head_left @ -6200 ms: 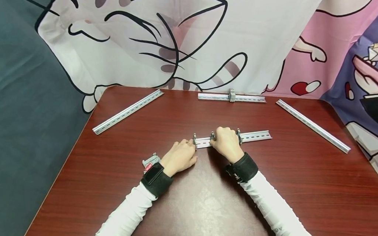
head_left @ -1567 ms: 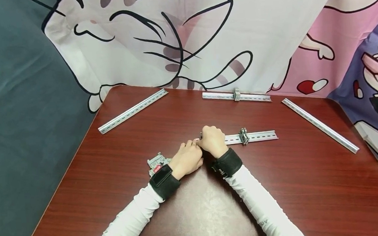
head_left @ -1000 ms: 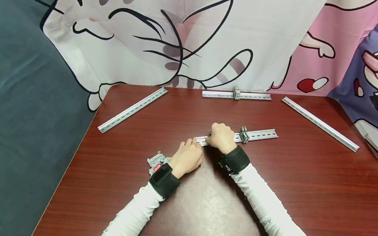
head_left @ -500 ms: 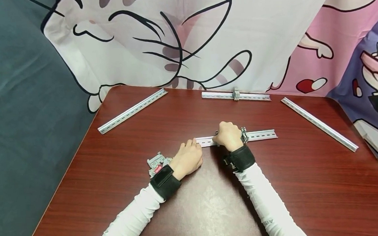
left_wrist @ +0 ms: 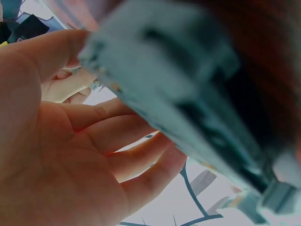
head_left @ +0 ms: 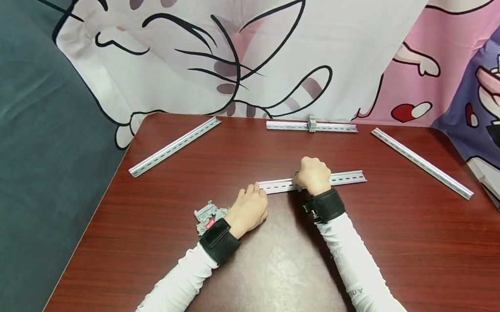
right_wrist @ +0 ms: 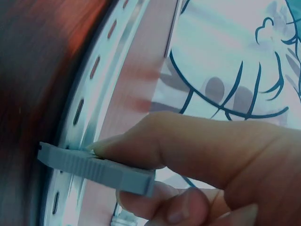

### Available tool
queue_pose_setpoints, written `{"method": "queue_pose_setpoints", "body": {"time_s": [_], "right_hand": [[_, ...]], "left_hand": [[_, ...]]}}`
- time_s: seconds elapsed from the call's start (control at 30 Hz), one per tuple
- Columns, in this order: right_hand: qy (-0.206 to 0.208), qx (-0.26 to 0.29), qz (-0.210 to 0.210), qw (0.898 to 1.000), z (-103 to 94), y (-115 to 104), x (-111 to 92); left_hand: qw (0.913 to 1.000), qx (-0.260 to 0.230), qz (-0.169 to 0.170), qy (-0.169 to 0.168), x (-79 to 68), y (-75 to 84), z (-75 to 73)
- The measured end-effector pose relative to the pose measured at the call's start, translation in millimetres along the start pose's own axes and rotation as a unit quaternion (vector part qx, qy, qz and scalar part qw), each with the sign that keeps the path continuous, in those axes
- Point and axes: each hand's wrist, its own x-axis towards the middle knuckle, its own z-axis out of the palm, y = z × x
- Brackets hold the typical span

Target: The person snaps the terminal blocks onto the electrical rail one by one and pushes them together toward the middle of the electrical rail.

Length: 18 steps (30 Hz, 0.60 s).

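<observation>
Lettering point(head_left: 355, 292) on sleeve point(head_left: 345, 256) and red label point(head_left: 210, 223) illegible

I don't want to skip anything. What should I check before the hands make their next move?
1. Right hand pinches a gray clip: ok.
2. Clip sits across the nearest metal strip: ok.
3. Clip fastened tight: cannot tell.
4. Left hand is at the strip's left end: ok.
5. Left hand grips the strip: cannot tell; fingertips partly hidden.
6. Spare gray pieces lie beside the left hand: ok.

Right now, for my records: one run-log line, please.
right hand: pinches block across rail; left hand: at rail's left end; loose blocks: by left hand
</observation>
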Motion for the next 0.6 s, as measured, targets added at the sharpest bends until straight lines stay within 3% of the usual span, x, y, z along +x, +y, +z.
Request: {"method": "queue_pose_setpoints", "body": {"time_s": [0.6], "right_hand": [[-0.016, 0.007, 0.026, 1.000, -8.3, 13, 4]], "left_hand": [[0.9996, -0.014, -0.008, -0.023, 0.9, 0.3, -0.8]]}}
